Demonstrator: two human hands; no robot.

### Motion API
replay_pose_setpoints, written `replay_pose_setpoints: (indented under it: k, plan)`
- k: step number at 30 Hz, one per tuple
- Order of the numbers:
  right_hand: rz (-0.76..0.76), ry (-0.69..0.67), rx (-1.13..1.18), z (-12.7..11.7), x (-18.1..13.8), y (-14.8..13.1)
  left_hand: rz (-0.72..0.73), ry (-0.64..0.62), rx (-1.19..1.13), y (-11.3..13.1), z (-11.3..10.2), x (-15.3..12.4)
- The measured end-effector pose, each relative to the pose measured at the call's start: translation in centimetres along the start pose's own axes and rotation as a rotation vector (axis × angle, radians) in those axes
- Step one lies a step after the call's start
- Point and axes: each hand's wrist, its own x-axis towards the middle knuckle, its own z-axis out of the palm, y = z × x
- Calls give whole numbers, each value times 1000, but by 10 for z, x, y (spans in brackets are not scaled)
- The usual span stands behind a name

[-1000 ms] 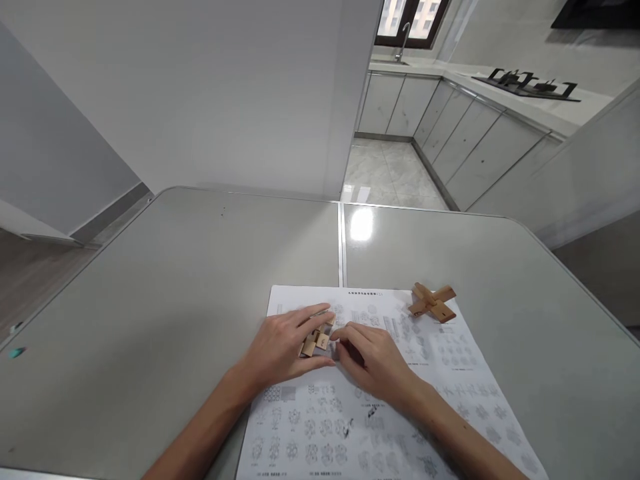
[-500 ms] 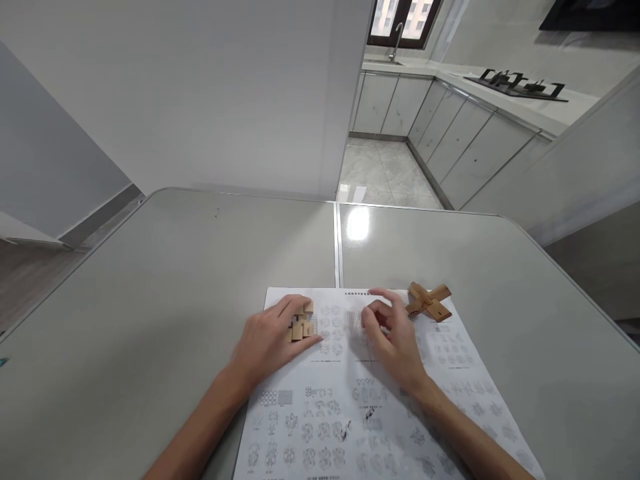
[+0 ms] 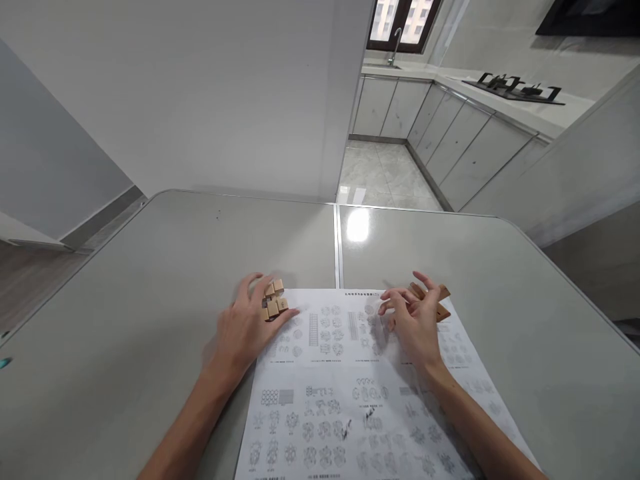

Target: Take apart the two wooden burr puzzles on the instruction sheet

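Observation:
My left hand point(image 3: 245, 323) is wrapped round a wooden block puzzle point(image 3: 277, 299), a small cluster of pale square-ended pieces, at the upper left corner of the printed sheet. Fingers partly cover the cluster's left side. Over the sheet's upper right part is my right hand point(image 3: 414, 320), its fingers bent and apart with nothing seen between them. It overlaps a darker, cross-shaped wooden puzzle point(image 3: 443, 312), hiding much of it; whether they touch I cannot tell. The white printed sheet point(image 3: 300, 373) under both hands carries rows of small puzzle diagrams.
The sheet lies on a grey table point(image 3: 150, 300) with a metal seam point(image 3: 338, 247) down its middle. A small teal object point(image 3: 5, 363) sits at the far left. Beyond the table stand a white wall point(image 3: 200, 100) and kitchen cabinets point(image 3: 455, 133).
My left hand has moved left with the block puzzle, off the middle of the diagrams. My right hand has shifted right, its fingers spreading, and now covers part of the cross-shaped puzzle.

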Motion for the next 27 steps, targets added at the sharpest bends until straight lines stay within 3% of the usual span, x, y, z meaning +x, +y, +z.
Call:
replay_pose_setpoints:
  k: [6, 13, 16, 20, 23, 27]
  plan:
    - [44, 77, 75, -1, 5, 10, -144, 337, -208, 5, -9, 2]
    - [13, 120, 91, 3, 0, 6, 19, 287, -364, 16, -3, -7]
    - [-37, 17, 95, 6, -7, 1, 109, 264, -439, 23, -2, -10]
    - [-50, -243, 100, 6, -14, -2, 100, 247, -583, 31, -5, -11]
    - [-4, -441, 159, 5, -18, -1, 89, 135, -686, 34, -7, -12]
    - [70, -691, 322, 6, -25, 3, 74, -109, -818, 35, -6, -16]
